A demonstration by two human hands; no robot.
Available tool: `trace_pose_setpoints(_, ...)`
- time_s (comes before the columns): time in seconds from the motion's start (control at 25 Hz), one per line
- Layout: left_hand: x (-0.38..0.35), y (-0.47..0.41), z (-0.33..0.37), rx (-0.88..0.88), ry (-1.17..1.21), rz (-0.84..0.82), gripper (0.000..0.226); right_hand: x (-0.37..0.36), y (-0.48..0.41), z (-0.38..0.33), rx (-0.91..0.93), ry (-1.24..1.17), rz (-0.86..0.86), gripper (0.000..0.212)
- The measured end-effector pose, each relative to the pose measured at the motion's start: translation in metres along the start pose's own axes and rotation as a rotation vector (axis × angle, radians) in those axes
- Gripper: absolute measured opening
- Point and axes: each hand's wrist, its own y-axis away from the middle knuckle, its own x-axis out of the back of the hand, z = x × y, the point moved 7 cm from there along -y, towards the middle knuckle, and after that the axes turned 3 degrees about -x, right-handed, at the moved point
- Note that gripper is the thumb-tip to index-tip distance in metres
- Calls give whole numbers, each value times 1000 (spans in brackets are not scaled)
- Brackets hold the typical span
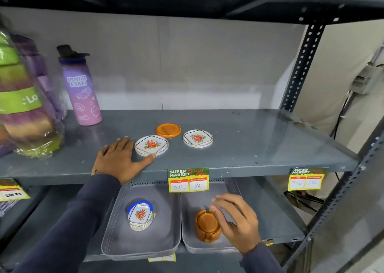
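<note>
On the grey upper shelf [249,144] lie two white floral coasters, one on the left [151,145] and one on the right [197,138], with an orange coaster [168,130] behind them. My left hand [120,160] rests flat on the shelf, its thumb and fingers touching the left coaster's edge. Below, a left grey tray [116,227] holds a blue holder with floral coasters [140,216]. The right grey tray [191,245] holds an orange coaster holder [206,225]. My right hand [236,220] hovers over the orange holder, fingers loosely spread and blurred, touching its top edge.
A purple bottle [82,89] and wrapped stacked containers [22,98] stand at the shelf's left. Price tags [188,180] [305,179] hang on the shelf's front edge. A perforated upright [301,65] bounds the right side; cables and a box are on the wall beyond.
</note>
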Motion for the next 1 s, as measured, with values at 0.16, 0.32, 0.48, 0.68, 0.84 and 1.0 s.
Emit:
trace_pose_setpoints(0.16, 0, 0, 2, -8, -3, -13, 114, 14, -76, -24, -71, -63, 114, 20)
trace_pose_setpoints(0.32, 3, 2, 2, -11, -2, -5, 107, -14, -129, -1, -276, -64, -7, 45)
trace_pose_setpoints(0.48, 4, 0, -1, 3, 26, 30, 107, -68, -151, 32, -512, 151, -410, 88)
trace_pose_setpoints(0.68, 4, 0, -3, 16, 55, 41, 109, -107, -142, 61, -653, 294, -602, 103)
trace_pose_setpoints(0.84, 6, 0, -1, 12, 60, 35, 108, -98, -144, 61, -664, 213, -479, 93)
trace_pose_setpoints(1.0, 6, 2, -1, 23, 71, 26, 106, -65, -154, 31, -530, 104, -229, 90)
